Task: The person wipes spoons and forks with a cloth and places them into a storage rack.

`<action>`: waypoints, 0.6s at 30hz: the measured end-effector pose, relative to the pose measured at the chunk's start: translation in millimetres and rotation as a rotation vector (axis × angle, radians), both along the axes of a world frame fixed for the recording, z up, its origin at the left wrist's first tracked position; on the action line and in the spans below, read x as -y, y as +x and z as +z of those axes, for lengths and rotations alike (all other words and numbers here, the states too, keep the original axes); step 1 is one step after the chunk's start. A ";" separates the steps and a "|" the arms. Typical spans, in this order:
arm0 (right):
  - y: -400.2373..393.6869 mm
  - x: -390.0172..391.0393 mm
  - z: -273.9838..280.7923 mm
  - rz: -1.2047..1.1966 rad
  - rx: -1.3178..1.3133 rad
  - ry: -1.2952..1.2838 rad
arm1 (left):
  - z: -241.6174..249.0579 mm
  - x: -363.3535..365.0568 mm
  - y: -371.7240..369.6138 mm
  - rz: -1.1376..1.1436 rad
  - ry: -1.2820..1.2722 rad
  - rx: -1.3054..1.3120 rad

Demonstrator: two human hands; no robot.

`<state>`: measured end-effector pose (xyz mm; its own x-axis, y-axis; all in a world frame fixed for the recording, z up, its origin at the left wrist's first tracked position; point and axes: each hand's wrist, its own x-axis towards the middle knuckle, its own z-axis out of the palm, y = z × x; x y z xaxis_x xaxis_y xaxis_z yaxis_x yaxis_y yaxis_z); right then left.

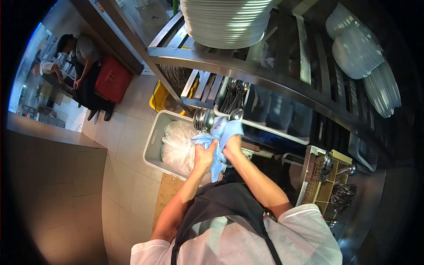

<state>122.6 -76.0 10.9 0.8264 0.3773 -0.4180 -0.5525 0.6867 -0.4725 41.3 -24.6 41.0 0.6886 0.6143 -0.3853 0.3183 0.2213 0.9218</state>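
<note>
As left hand (204, 155) curls closed on blue cloth (229, 128) near grey tub (152, 145), spoons (203, 120) jut beyond; right hand (231, 145) cloth-covered, can't tell finger spread; best keep bundle snug, rub each bowl.

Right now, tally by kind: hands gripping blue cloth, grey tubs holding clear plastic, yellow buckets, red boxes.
Left hand and right hand gripping blue cloth: 2
Grey tub holding clear plastic: 1
Yellow bucket: 1
Red box: 1
Total: 5

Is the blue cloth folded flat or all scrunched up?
Scrunched up: the blue cloth bunches in creases in the left hand and right hand, and a loose end hangs out.
</note>
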 end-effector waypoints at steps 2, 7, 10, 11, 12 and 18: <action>-10.6 1.2 -10.0 0.008 0.095 -0.284 | -7.7 0.4 6.3 0.050 0.053 0.003; 66.4 13.0 -71.9 0.444 0.140 -0.330 | -69.2 -11.8 -2.2 -0.011 0.086 -0.163; 116.5 4.5 -77.8 0.591 0.075 -0.386 | -87.3 -15.5 0.5 0.019 -0.013 -0.120; 119.2 6.3 -84.4 0.593 0.075 -0.388 | -92.6 -16.0 1.0 0.043 -0.087 -0.108; 120.7 6.0 -87.6 0.689 0.081 -0.321 | -88.8 -16.3 1.9 0.045 -0.086 -0.106; 59.4 17.7 -88.9 0.640 0.072 -0.386 | -64.6 -31.1 2.7 -0.193 -0.260 0.000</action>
